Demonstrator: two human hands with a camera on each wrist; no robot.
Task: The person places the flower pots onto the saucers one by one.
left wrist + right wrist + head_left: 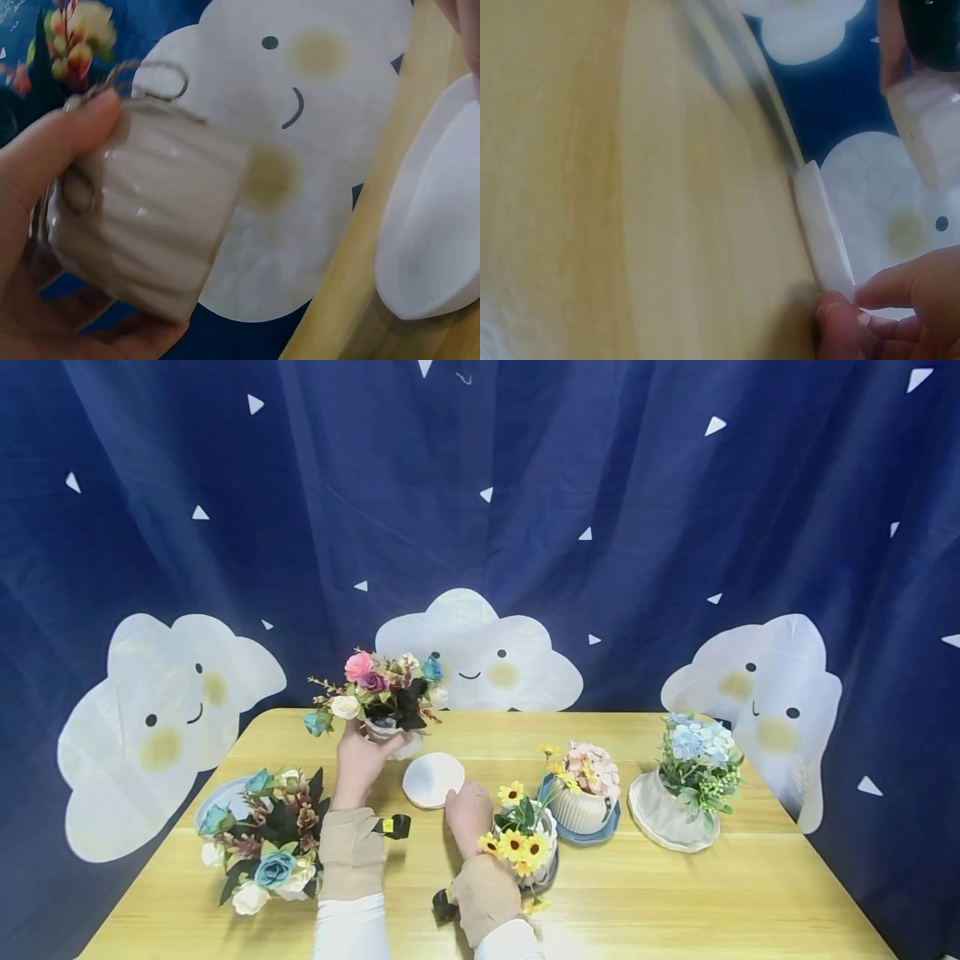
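My left hand [360,767] grips a white ribbed flower pot [161,217], its thumb near the rim and the fingers around the far side. Twine is tied about the pot's neck, and pink, purple, white and blue artificial flowers [373,683] fill it. The pot is raised over the back of the table, left of a round white saucer [433,780]. With thumb and fingers, my right hand [468,818] pinches the near right edge of that saucer. In the right wrist view the saucer [825,232] appears edge-on, close to the wooden surface.
At the left, a pot of blue and white flowers [274,867] stands by a pale saucer [217,806]. Right of my right hand are yellow sunflowers [514,845], a pink-flowered pot [577,806] on a blue saucer, and a blue-flowered pot [667,810] on a white one.
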